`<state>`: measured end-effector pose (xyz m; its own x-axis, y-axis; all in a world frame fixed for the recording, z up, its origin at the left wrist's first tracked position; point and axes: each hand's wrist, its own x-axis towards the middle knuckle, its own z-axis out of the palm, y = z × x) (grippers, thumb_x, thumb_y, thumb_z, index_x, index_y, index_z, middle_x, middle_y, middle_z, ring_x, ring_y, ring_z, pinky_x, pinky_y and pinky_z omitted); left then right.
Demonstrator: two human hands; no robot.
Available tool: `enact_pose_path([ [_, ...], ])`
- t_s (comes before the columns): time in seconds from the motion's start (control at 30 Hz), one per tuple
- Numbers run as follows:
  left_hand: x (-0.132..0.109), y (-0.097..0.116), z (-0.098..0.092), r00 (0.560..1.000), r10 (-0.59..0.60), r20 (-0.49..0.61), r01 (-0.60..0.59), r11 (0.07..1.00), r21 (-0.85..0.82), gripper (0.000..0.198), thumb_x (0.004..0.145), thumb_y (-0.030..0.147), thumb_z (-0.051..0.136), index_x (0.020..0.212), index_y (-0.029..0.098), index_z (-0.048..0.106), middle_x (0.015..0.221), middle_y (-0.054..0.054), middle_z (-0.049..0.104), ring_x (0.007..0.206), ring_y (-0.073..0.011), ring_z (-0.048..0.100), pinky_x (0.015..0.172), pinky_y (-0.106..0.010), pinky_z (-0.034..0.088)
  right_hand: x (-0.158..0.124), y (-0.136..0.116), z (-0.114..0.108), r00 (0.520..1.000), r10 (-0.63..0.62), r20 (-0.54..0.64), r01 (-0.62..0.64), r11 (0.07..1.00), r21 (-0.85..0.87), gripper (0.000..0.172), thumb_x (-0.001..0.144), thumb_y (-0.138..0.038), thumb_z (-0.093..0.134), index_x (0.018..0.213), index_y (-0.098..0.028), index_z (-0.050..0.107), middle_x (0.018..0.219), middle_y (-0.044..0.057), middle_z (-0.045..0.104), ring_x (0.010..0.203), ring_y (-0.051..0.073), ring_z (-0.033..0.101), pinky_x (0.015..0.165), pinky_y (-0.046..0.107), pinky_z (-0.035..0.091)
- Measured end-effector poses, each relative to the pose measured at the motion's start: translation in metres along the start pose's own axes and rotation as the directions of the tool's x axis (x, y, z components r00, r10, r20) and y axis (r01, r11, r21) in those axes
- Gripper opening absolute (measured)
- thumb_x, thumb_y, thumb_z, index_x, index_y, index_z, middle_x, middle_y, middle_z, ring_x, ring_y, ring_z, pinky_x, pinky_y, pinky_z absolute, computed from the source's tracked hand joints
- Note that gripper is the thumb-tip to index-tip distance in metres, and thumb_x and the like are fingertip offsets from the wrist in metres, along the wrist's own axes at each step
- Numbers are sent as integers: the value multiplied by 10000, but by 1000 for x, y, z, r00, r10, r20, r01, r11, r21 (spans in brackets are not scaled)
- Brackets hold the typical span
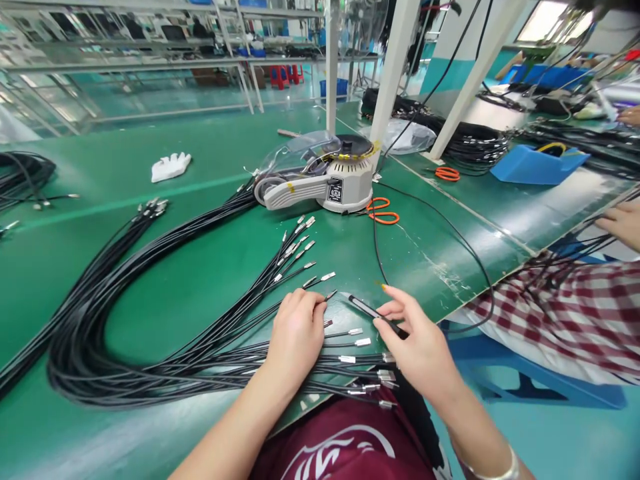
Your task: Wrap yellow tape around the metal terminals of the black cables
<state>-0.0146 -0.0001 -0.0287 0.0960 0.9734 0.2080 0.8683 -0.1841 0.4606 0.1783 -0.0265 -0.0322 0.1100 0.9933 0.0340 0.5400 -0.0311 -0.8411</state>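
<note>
Between its thumb and fingers, my left hand [299,331] pinches a thin black cable close to its metal-tipped end [331,295]. My right hand [417,343] grips a black utility knife [376,313], its pale blade pointing left toward that cable end, with a small gap between them. A large bundle of black cables [135,253] loops across the green mat at the left. Its many loose ends with silver metal connectors [363,342] fan out around and under my left hand, some reaching the table's front edge.
Behind my hands stands a round tape dispenser [345,177], with orange-handled scissors [384,211] beside it. A white glove [171,167] lies at the back left. Farther right are more scissors [447,174], a blue bin [537,165] and coiled cables [473,143]. A co-worker's hand [623,223] shows at the right.
</note>
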Motion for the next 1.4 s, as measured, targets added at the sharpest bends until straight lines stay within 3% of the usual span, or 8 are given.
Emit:
enact_pose_path([
  [0.1, 0, 0, 0, 1000, 0, -3, 0, 1000, -8, 163, 858, 172, 507, 799, 184, 659, 800, -46, 627, 802, -196, 577, 750, -320, 450, -7, -8, 12, 999, 34, -27, -36, 997, -74, 413, 805, -230, 553, 1216, -258, 518, 945, 30, 676, 851, 205, 637, 754, 367, 516],
  [0.43, 7, 2, -2, 996, -70, 57, 72, 997, -26, 215, 856, 172, 483, 775, 191, 681, 775, -47, 654, 795, -204, 609, 754, -335, 458, -1, -14, 25, 996, -52, -66, 42, 988, -149, 366, 808, -211, 538, 1173, -242, 531, 906, 17, 693, 803, 199, 652, 706, 325, 508],
  [1.4, 9, 1, 0, 989, -100, 106, 104, 994, -28, 208, 865, 164, 479, 793, 174, 674, 823, -50, 650, 832, -212, 601, 796, -347, 461, 0, -14, 24, 995, -97, -24, 89, 967, -241, 328, 804, -206, 550, 1129, -253, 537, 880, -9, 703, 764, 181, 664, 686, 310, 516],
])
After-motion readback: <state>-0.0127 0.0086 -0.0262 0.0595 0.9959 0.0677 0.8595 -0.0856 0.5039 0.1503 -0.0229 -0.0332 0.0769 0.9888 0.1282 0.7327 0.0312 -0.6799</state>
